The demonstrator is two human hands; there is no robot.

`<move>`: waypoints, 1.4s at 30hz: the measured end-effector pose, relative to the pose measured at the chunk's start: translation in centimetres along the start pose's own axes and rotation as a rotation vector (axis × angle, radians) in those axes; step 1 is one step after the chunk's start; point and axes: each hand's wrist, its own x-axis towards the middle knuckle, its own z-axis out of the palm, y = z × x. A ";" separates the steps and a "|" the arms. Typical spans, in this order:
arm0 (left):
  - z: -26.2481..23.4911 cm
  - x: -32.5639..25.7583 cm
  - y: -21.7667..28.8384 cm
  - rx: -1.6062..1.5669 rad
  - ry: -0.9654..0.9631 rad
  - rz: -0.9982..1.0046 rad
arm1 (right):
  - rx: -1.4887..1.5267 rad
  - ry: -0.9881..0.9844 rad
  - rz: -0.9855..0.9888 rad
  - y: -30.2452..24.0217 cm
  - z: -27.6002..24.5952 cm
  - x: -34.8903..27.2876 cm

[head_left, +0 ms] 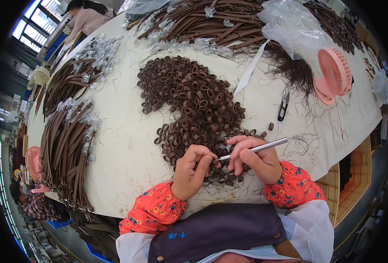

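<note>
My left hand [191, 170] is closed in a pinch on a small brown loop [216, 162], mostly hidden by the fingertips. In my right hand [260, 161] is a slim silver metal pen-like tool [269, 145]. Its narrow tip points left and meets the loop at my left fingertips; whether it passes inside cannot be made out. Beyond both hands spreads a large heap of small brown strap loops [194, 94], with some lying under and between my hands. Orange-red flowered sleeves cover both forearms.
Black thread snips [283, 106] and a pink fan [334, 72] stand to the right, near loose threads [303, 142]. Brown straps [64, 153] lie at left; more straps [220, 26] and clear plastic [292, 26] lie at the far side. A person [88, 19] works at far left.
</note>
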 end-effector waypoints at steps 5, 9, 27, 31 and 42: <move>-0.1 -0.1 -0.1 0.024 -0.027 -0.005 | -0.034 -0.008 -0.006 0.1 -0.1 0.0; -0.5 -0.1 0.0 0.044 -0.071 -0.045 | -0.049 -0.005 -0.006 0.0 -0.1 0.0; 0.3 -0.1 0.5 0.283 -0.038 0.157 | -0.701 0.155 -0.281 0.9 1.1 0.4; -0.7 1.0 1.3 0.780 -0.026 0.401 | -0.683 0.254 -0.229 0.6 0.9 0.5; 0.2 0.4 1.3 0.281 -0.013 0.138 | -0.852 0.106 -0.484 0.7 0.8 0.9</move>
